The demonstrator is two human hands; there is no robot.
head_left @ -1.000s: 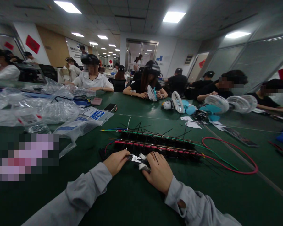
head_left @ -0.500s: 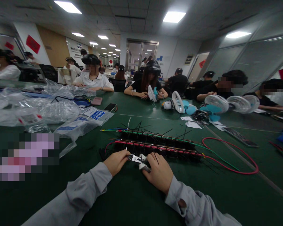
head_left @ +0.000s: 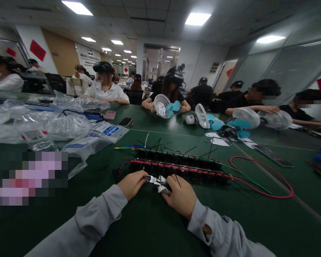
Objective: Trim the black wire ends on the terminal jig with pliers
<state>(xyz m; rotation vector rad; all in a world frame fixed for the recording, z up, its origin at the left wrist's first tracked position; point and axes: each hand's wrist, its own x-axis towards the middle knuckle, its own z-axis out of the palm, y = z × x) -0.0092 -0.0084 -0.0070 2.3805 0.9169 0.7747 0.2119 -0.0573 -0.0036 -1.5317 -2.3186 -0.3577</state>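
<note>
My right hand (head_left: 182, 195) is wrapped around the white handles of a pair of wire cutters (head_left: 153, 180), whose metal jaws point left. At the jaw tips, the fingers of my left hand (head_left: 132, 184) are pinched together; what they hold, if anything, is hidden. Just beyond both hands lies a long black wire harness (head_left: 176, 167) in two rows, with a red wire (head_left: 160, 164) along the near row and a green wire (head_left: 182, 154) along the far one. Black cable-tie tails stick up from it, and one white tie (head_left: 146, 140) rises at its far left.
Clear plastic bags (head_left: 56, 119) and a blue-labelled bag (head_left: 98, 134) lie at left. A phone (head_left: 125, 122) rests beyond the harness. Red wire (head_left: 290, 185) loops to the right. Fans with blue blades (head_left: 215, 123) stand across the green table (head_left: 149, 228), where co-workers sit.
My hands, the cutters and the harness look unmoved. Across the table, a co-worker has turned and moved a fan leftward, and another's hand now reaches onto the fans at right.
</note>
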